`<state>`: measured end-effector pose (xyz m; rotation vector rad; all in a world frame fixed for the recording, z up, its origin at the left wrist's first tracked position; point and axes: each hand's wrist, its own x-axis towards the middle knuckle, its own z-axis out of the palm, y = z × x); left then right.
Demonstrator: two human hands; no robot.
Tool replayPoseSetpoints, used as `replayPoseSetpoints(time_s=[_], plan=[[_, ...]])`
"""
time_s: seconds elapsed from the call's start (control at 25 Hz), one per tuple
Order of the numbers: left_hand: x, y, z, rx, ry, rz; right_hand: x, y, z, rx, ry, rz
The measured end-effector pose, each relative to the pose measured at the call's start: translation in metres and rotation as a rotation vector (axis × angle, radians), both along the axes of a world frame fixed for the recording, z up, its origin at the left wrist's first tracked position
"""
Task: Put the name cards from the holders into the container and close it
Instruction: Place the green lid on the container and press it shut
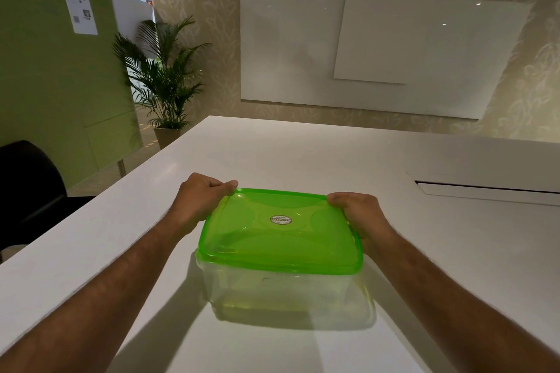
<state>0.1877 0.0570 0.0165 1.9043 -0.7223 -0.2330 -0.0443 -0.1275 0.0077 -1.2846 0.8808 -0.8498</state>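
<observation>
White table [303,154] fills the lower view, with a glass whiteboard [291,48] on the patterned wall behind and a potted palm [165,76] at far left. On the table stands a clear plastic container [285,291] with its green lid [281,230] seated on top.

Left hand [201,197] is curled over the lid's far left corner, thumb on top of the rim. Right hand [356,210] grips the far right corner the same way. Both are closed on the lid, presumably to press the far edge down onto the container rim; the near edge looks already seated.

Something pale lies inside, seen through the wall (probably the name cards, cannot confirm). No card holders in view.

Judgement: closing step, near the end. Risk: one corner left unsnapped.
</observation>
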Motion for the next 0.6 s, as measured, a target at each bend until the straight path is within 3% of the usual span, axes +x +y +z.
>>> replayPoseSetpoints(time_s=[0.6], plan=[[0.0062,0.0027,0.0005,0.108,-0.067,-0.064,0.0028,0.0046,-0.0005,-0.049,0.054,0.021]])
